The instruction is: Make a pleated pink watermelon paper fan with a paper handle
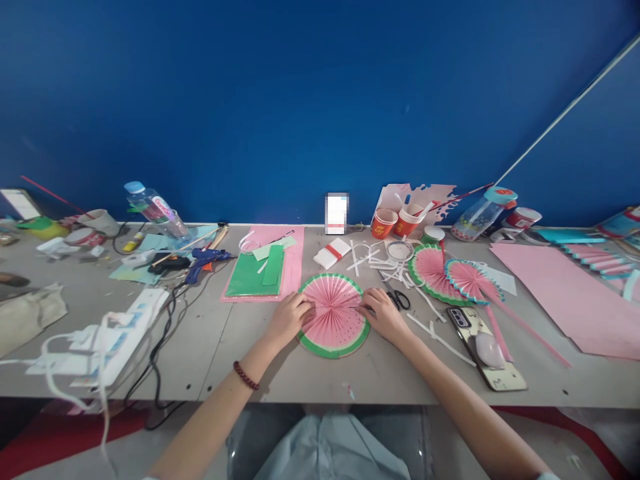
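A round pleated paper fan [334, 320], pink with a green rim like a watermelon slice, lies flat on the grey table [225, 347] in front of me. My left hand [289, 319] rests on its left edge with fingers curled onto the paper. My right hand [383, 315] presses its right edge, fingers bent down on the rim. Black scissors [399, 299] lie just right of my right hand.
More watermelon fans [453, 277] on sticks lie at the right, beside a phone [487, 347], white paper strips [387, 263] and paper cups [395, 222]. Green and pink sheets [263, 270], a blue glue gun [205, 260], a power strip [117, 327] and bottles stand at the left.
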{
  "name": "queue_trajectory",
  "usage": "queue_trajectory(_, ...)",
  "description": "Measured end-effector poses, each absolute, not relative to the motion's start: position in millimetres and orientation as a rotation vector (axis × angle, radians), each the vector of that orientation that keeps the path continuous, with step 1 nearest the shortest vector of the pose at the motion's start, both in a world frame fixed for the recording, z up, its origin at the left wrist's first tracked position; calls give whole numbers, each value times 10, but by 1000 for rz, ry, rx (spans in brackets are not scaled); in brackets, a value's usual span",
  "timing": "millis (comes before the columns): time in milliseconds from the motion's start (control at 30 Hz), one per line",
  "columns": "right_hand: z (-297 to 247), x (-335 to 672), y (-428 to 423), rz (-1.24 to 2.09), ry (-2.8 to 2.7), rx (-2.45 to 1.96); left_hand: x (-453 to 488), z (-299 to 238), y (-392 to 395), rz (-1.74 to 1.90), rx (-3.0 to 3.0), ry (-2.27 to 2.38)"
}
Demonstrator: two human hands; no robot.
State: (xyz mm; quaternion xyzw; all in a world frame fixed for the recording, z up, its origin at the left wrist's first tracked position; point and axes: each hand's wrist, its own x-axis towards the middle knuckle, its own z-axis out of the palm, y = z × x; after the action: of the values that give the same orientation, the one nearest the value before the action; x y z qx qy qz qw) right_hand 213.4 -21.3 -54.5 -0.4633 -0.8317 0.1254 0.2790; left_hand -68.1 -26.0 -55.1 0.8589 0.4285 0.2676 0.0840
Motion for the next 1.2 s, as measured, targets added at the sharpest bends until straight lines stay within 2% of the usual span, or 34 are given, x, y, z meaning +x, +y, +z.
queue_trajectory(1200,-579,2102,-228,275,-2215,-1262,-667,-541,-276,788,2590,1292)
